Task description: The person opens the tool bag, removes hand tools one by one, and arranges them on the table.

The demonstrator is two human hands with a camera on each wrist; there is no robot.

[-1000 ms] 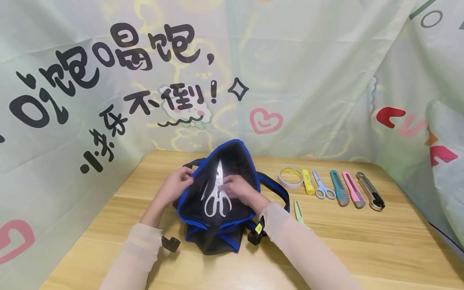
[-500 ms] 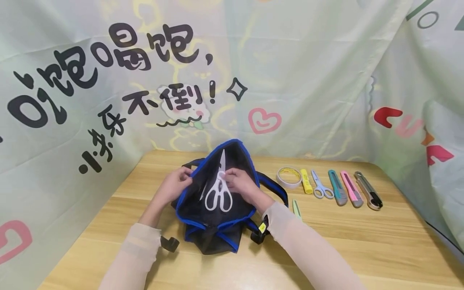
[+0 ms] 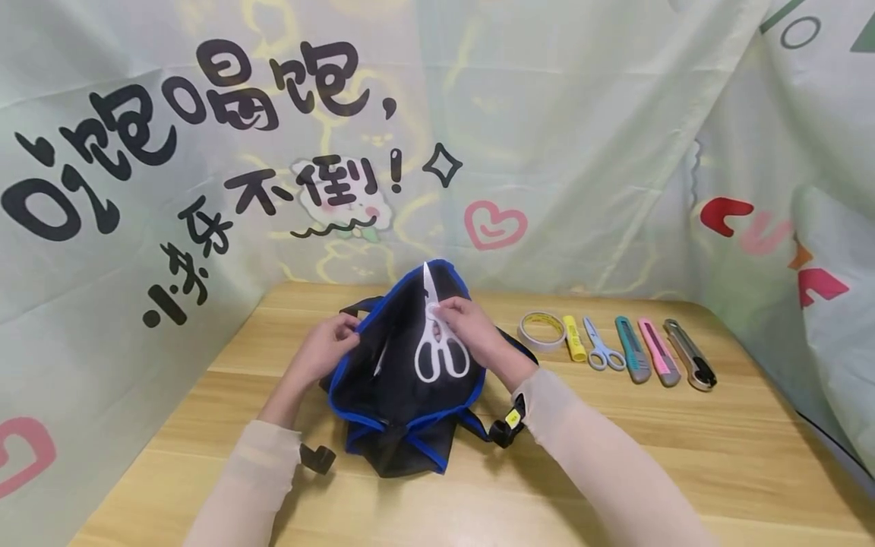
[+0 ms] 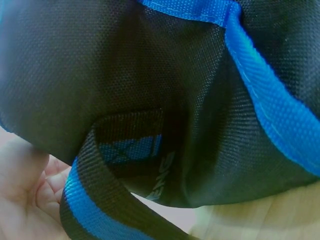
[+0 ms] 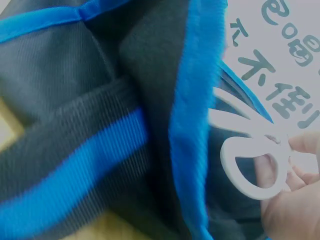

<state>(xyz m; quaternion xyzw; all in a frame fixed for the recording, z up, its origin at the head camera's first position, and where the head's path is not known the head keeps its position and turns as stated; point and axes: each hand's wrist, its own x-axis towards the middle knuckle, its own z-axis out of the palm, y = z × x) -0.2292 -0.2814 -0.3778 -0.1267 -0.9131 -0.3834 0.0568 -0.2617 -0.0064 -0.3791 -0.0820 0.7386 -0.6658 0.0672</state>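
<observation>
A black bag [image 3: 399,454] with blue trim stands on the table, its mouth open toward me. My left hand [image 3: 321,348] grips the bag's left rim; in the left wrist view that hand [image 4: 25,185] is partly behind the black wall and a blue-striped strap [image 4: 82,187]. My right hand [image 3: 472,323] pinches white-handled kitchen scissors [image 3: 430,327] near the pivot, blades up, over the bag's mouth. The right wrist view shows the scissors' handle loops [image 5: 227,160] beside the thumb and fingers. Inside the bag lies a thin whitish item [image 3: 380,357], mostly hidden.
To the right, in a row, lie a tape roll [image 3: 522,333], a yellow glue stick [image 3: 574,339], blue scissors [image 3: 597,342] and teal [image 3: 632,349], pink [image 3: 659,352] and grey [image 3: 690,355] utility knives. A printed curtain [image 3: 581,175] hangs behind the table.
My right hand has raised the white-handled scissors from inside the bag, up and rightward. The left hand keeps its grip on the rim. Green scissors right of the bag are now hidden.
</observation>
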